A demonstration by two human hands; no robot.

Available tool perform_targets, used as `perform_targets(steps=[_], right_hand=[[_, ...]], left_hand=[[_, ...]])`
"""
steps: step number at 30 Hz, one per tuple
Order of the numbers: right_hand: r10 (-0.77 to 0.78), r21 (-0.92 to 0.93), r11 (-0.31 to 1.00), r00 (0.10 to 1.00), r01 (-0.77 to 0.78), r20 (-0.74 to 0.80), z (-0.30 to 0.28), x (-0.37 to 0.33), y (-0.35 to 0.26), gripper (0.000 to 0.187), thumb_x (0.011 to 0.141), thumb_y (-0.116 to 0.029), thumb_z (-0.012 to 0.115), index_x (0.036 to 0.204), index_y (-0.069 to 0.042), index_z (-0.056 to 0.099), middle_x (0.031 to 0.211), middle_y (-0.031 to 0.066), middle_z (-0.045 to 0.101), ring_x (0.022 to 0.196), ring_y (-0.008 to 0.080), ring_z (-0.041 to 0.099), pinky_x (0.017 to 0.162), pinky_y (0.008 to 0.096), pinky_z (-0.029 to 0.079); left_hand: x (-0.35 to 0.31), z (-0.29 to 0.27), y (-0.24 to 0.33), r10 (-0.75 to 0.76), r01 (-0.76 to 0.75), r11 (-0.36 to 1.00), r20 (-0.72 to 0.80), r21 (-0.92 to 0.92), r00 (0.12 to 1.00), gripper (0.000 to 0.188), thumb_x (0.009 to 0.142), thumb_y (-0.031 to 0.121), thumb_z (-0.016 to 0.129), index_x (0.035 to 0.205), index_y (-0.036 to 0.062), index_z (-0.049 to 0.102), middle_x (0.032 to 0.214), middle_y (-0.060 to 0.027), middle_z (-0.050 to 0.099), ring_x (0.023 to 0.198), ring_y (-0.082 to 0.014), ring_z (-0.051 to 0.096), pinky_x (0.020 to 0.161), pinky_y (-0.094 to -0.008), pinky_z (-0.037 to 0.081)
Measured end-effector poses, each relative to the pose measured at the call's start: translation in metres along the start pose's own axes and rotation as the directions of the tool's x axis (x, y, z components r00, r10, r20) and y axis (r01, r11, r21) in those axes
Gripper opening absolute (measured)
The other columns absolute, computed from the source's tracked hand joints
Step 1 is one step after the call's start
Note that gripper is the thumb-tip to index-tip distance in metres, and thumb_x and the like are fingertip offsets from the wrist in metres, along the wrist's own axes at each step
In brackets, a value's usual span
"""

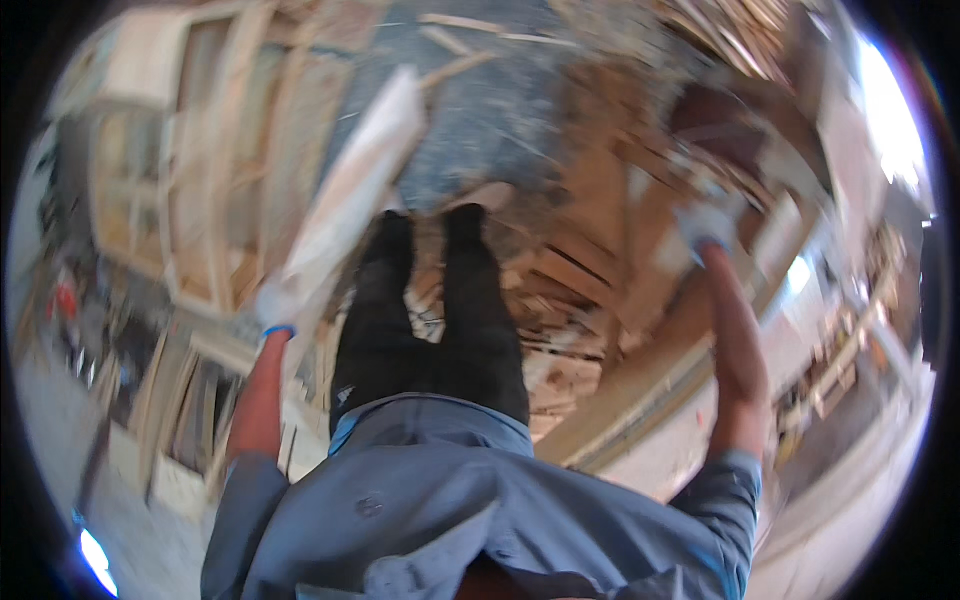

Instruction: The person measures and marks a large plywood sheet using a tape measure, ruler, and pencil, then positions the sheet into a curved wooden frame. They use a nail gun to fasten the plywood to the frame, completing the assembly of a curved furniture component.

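Nearest, the left hand point(273, 302), pale-gloved with a blue cuff, is gripping the near end of a long pale board point(350, 190). The board is lying forward of this hand, its long axis slanting slightly rightward past the dark trousers point(470, 330). The right hand point(708, 222), similarly gloved, is resting well apart, across the legs, near brown sheets point(652, 235); blur is hiding its fingers, so whether they are open or closed cannot be told. The left hand is thus being the nearer. Farther off, narrow strips point(460, 22) are lying beyond the board's far end.
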State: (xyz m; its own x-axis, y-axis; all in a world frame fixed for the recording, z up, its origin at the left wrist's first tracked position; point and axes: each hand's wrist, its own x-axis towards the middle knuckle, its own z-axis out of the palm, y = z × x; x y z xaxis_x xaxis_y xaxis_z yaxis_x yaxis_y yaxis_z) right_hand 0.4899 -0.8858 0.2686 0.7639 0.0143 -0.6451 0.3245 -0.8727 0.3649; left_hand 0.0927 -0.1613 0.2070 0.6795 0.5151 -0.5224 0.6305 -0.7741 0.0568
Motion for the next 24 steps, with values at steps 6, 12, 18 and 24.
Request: perform_targets(steps=[6, 12, 18, 24], right_hand=[[0.231, 0.322, 0.927, 0.969, -0.191, -0.088, 0.084, 0.033, 0.072, 0.076, 0.082, -0.034, 0.072, 0.139, -0.004, 0.033, 0.143, 0.0149, 0.038, 0.131, 0.0329, 0.039, 0.113, 0.0450, 0.028], [0.056, -0.311, 0.949, 0.998, -0.050, 0.012, 0.054, 0.046, 0.065, 0.047, 0.088, -0.034, 0.069, 0.123, -0.004, 0.060, 0.124, 0.0179, 0.060, 0.111, 0.0354, 0.060, 0.092, 0.0440, 0.052], [-0.124, -0.061, 0.989, 0.980, 0.135, 0.154, -0.007, 0.008, -0.030, 0.036, 0.094, -0.039, 0.060, 0.103, -0.007, 0.074, 0.099, 0.0175, 0.074, 0.089, 0.0371, 0.071, 0.086, 0.0463, 0.055], [-0.243, 0.410, 0.889, 0.969, 0.204, 0.045, -0.059, -0.021, -0.196, 0.036, 0.095, -0.037, 0.060, 0.101, -0.004, 0.074, 0.095, 0.0198, 0.073, 0.091, 0.0363, 0.070, 0.080, 0.0425, 0.054]], left_hand=[[-0.014, -0.028, 0.041, -0.130, 0.112, 0.990, 0.229, 0.090, 0.965, 0.047, 0.092, 0.041, 0.057, 0.120, 0.0047, 0.068, 0.115, -0.0241, 0.068, 0.107, -0.0405, 0.065, 0.092, -0.0501, 0.051], [0.003, 0.014, 0.003, -0.150, 0.149, 0.989, 0.168, 0.022, 0.974, 0.044, 0.093, 0.037, 0.054, 0.123, 0.0062, 0.065, 0.107, -0.0227, 0.070, 0.099, -0.0408, 0.067, 0.086, -0.0536, 0.052], [0.079, 0.064, -0.043, -0.078, 0.081, 0.997, -0.123, 0.019, 0.989, 0.024, 0.094, 0.030, 0.054, 0.103, 0.0110, 0.066, 0.086, -0.0197, 0.071, 0.083, -0.0406, 0.069, 0.073, -0.0565, 0.053], [0.174, 0.082, -0.072, -0.093, 0.103, 0.993, -0.165, 0.052, 0.982, 0.027, 0.095, 0.032, 0.052, 0.100, 0.0098, 0.066, 0.088, -0.0196, 0.071, 0.079, -0.0405, 0.069, 0.068, -0.0553, 0.054]])
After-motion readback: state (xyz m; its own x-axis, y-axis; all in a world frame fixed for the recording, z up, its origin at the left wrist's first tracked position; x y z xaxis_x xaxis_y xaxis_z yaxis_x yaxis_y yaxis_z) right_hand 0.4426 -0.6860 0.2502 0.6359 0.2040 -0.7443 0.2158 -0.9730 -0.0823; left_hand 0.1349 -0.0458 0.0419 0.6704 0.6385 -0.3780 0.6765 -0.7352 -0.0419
